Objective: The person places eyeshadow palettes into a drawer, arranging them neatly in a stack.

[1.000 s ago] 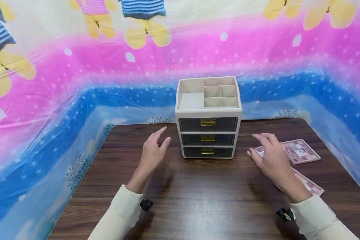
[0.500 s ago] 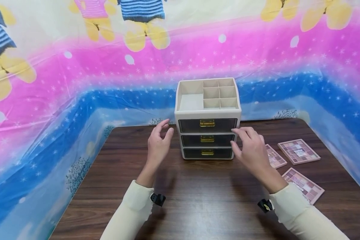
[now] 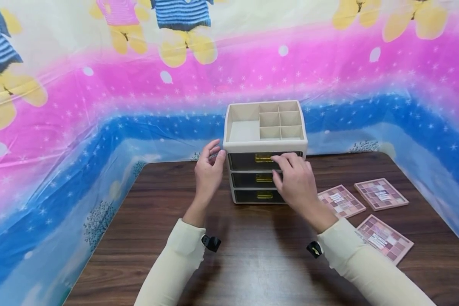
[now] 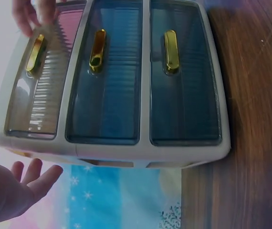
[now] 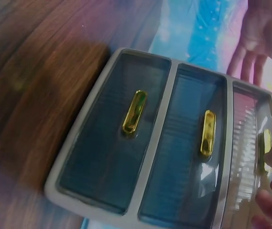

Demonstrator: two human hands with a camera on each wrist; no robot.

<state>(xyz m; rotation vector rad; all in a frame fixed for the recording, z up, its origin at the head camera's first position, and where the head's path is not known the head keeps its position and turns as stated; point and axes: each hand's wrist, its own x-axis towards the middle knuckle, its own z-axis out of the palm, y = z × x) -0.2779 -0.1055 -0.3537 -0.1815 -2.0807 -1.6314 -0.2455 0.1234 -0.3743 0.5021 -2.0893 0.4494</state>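
Observation:
A cream desktop organizer (image 3: pixel 265 144) with three dark see-through drawers stands upright at the back of the table, all drawers closed. My right hand (image 3: pixel 299 182) is in front of it, fingertips right at the gold handle (image 3: pixel 263 157) of the top drawer (image 3: pixel 242 162). In the right wrist view a fingertip overlaps that handle (image 5: pixel 266 148). Beside the organizer's left wall is my left hand (image 3: pixel 209 173), palm turned toward it and holding nothing. The left wrist view shows its fingers (image 4: pixel 44 183) spread and relaxed next to the side wall.
Pink makeup palettes lie flat on the right of the dark wood table (image 3: pixel 145 221): one close to my right forearm (image 3: pixel 342 201), one behind it (image 3: pixel 381 194), one nearer me (image 3: pixel 386 239). The organizer's top has open compartments (image 3: pixel 245 129). A patterned cloth (image 3: pixel 199 89) hangs behind.
My right hand has moved left from over the palettes to the top drawer's handle, uncovering them. My left hand has come forward and right to the organizer's side.

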